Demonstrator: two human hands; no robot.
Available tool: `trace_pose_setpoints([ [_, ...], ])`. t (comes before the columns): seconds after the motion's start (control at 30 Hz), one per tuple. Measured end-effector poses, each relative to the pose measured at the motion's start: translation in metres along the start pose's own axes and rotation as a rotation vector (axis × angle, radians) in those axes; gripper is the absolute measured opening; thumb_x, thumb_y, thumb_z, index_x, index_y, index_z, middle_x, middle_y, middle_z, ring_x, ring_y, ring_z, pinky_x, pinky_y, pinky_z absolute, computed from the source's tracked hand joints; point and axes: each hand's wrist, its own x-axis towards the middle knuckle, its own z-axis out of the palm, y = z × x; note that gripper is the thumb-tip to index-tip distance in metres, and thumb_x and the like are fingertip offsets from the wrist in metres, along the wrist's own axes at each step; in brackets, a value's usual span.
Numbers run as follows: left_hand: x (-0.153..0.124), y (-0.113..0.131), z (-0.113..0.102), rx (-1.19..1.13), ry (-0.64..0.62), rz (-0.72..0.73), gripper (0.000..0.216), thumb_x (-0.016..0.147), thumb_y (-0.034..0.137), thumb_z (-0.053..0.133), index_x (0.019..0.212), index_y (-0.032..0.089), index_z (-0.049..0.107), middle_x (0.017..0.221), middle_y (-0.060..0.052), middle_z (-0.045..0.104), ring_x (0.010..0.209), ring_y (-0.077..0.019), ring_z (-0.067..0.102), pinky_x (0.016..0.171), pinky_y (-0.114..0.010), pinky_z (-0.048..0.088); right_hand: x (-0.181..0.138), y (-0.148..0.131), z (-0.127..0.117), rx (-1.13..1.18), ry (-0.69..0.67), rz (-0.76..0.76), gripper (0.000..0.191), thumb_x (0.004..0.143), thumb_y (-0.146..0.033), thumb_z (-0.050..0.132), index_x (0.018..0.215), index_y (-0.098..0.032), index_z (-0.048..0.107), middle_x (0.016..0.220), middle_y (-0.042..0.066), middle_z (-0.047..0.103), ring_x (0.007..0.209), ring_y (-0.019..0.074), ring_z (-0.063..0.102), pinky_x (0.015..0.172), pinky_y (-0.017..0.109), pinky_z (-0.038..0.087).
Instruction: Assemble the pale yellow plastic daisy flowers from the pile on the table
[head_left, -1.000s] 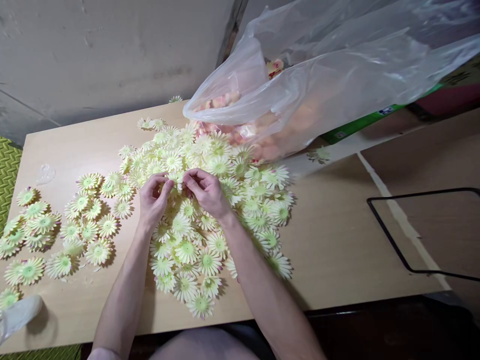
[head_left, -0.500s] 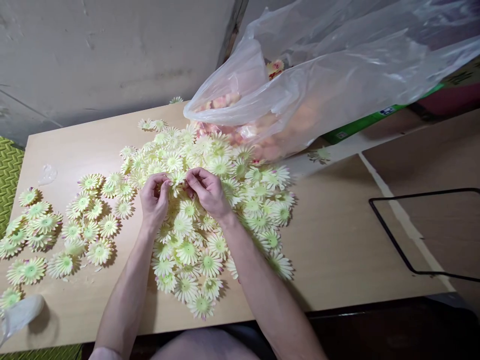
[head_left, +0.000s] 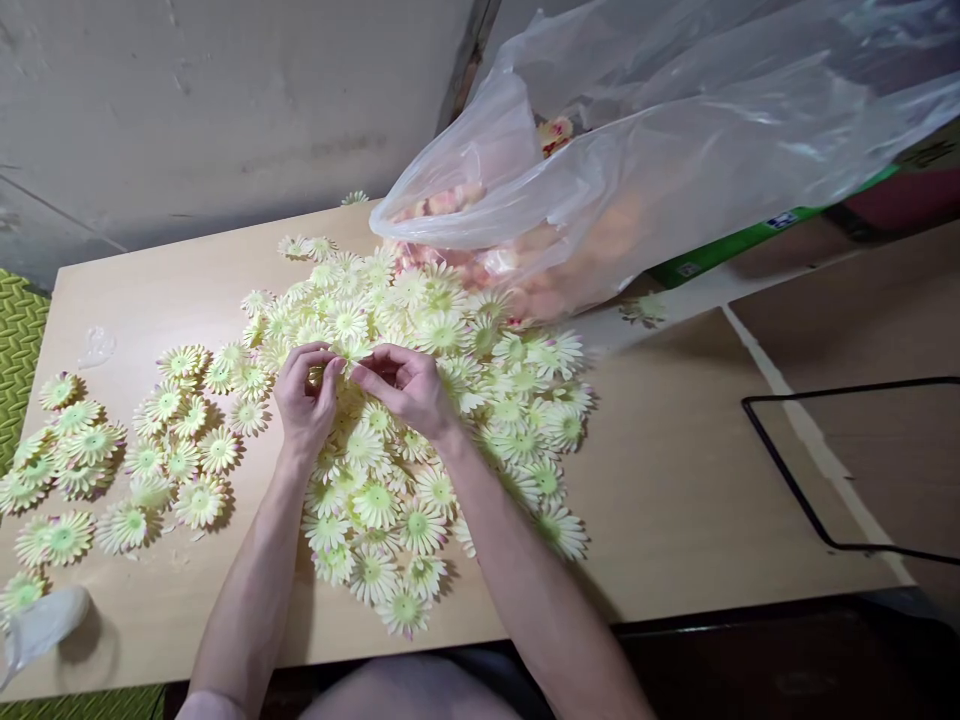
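Observation:
A big heap of pale yellow artificial daisy flowers (head_left: 420, 420) with green centres covers the middle of a light wooden table (head_left: 675, 480). My left hand (head_left: 304, 395) and my right hand (head_left: 405, 385) meet above the heap's middle. Both are pinched with fingertips together on one small yellow flower (head_left: 335, 372), which is mostly hidden by the fingers. A looser spread of the same flowers (head_left: 112, 460) lies to the left of my left arm.
A large clear plastic bag (head_left: 637, 160) holding pinkish-orange flowers lies open at the table's back right. A green box (head_left: 750, 240) sits behind it. A black wire frame (head_left: 795, 480) lies right. A crumpled plastic piece (head_left: 41, 620) is at the front left corner.
My hands have drawn a little closer together and shifted slightly left over the heap. The fingers keep working the same small flower. The heap and bag have not moved.

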Motion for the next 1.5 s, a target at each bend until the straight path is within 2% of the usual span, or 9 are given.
trace_pose_setpoints([
  [0.27,0.001,0.005,-0.003,-0.067,-0.058,-0.038,0.019,0.087,0.034,0.063,0.085,0.017,0.071,0.095,-0.008,0.067,0.095,-0.0176,0.064,0.054,-0.020,0.048,0.001,0.008,-0.003,0.020,0.004,0.003,0.023,0.079,-0.040,0.074,0.087,-0.019,0.069,0.078,0.003,0.067,0.069,0.0139,0.061,0.060,0.027,0.050],
  [0.5,0.000,0.003,-0.001,-0.060,-0.051,-0.106,0.018,0.084,0.034,0.068,0.082,0.016,0.071,0.097,-0.009,0.066,0.090,-0.0175,0.066,0.046,-0.018,0.043,0.002,0.007,-0.003,0.022,0.006,0.006,0.022,0.081,-0.040,0.072,0.085,-0.019,0.066,0.072,0.000,0.062,0.063,0.0117,0.055,0.056,0.026,0.044],
  [0.67,0.002,-0.001,0.000,-0.046,-0.042,-0.042,0.018,0.089,0.030,0.061,0.080,0.016,0.067,0.092,-0.007,0.068,0.092,-0.0167,0.065,0.070,-0.026,0.052,0.002,0.001,-0.004,0.061,0.005,0.061,0.023,0.085,-0.041,0.067,0.083,-0.018,0.062,0.065,-0.003,0.054,0.056,0.0092,0.050,0.052,0.024,0.040],
  [0.77,0.002,-0.004,-0.001,-0.086,-0.006,-0.115,0.020,0.091,0.034,0.059,0.083,0.017,0.065,0.090,-0.006,0.068,0.087,-0.0148,0.063,0.076,-0.027,0.051,0.002,0.002,-0.005,0.105,0.031,0.057,0.021,0.085,-0.040,0.067,0.083,-0.019,0.061,0.069,-0.003,0.055,0.059,0.0089,0.052,0.056,0.023,0.044],
  [0.9,0.001,-0.014,-0.004,-0.251,0.090,-0.309,0.026,0.090,0.043,0.059,0.086,0.018,0.065,0.079,-0.002,0.063,0.064,-0.0087,0.055,0.058,-0.020,0.045,0.004,0.009,-0.009,0.193,0.097,-0.017,0.021,0.088,-0.041,0.063,0.085,-0.022,0.056,0.068,-0.004,0.055,0.056,0.0086,0.053,0.052,0.023,0.046],
  [1.03,0.003,-0.020,-0.006,-0.406,0.224,-0.373,0.027,0.087,0.044,0.063,0.082,0.018,0.064,0.073,0.001,0.057,0.061,-0.0067,0.051,0.056,-0.018,0.044,0.007,0.014,-0.011,0.235,0.270,-0.104,0.024,0.088,-0.043,0.064,0.087,-0.023,0.052,0.067,-0.005,0.052,0.051,0.0078,0.051,0.047,0.023,0.047],
  [1.17,0.004,-0.013,-0.005,-0.389,0.118,-0.317,0.022,0.086,0.040,0.066,0.083,0.018,0.067,0.089,-0.002,0.058,0.063,-0.0056,0.050,0.051,-0.017,0.041,0.006,0.013,-0.009,0.143,0.331,-0.163,0.032,0.080,-0.043,0.073,0.094,-0.023,0.053,0.080,-0.002,0.057,0.054,0.0069,0.053,0.044,0.022,0.048],
  [1.33,0.004,-0.003,-0.004,-0.258,-0.067,-0.191,0.019,0.085,0.036,0.067,0.082,0.018,0.070,0.094,-0.005,0.061,0.073,-0.0089,0.055,0.051,-0.017,0.039,0.000,0.005,-0.005,-0.010,0.127,-0.202,0.051,0.068,-0.039,0.083,0.111,-0.024,0.059,0.085,-0.001,0.060,0.061,0.0088,0.055,0.051,0.024,0.052],
  [1.5,0.003,0.001,-0.003,-0.278,-0.165,-0.126,0.011,0.085,0.029,0.068,0.086,0.019,0.073,0.095,-0.007,0.062,0.091,-0.0137,0.060,0.064,-0.020,0.048,-0.001,0.003,-0.001,-0.184,0.109,-0.231,0.022,0.078,-0.038,0.076,0.088,-0.020,0.068,0.072,0.000,0.062,0.060,0.0107,0.055,0.051,0.025,0.048],
])
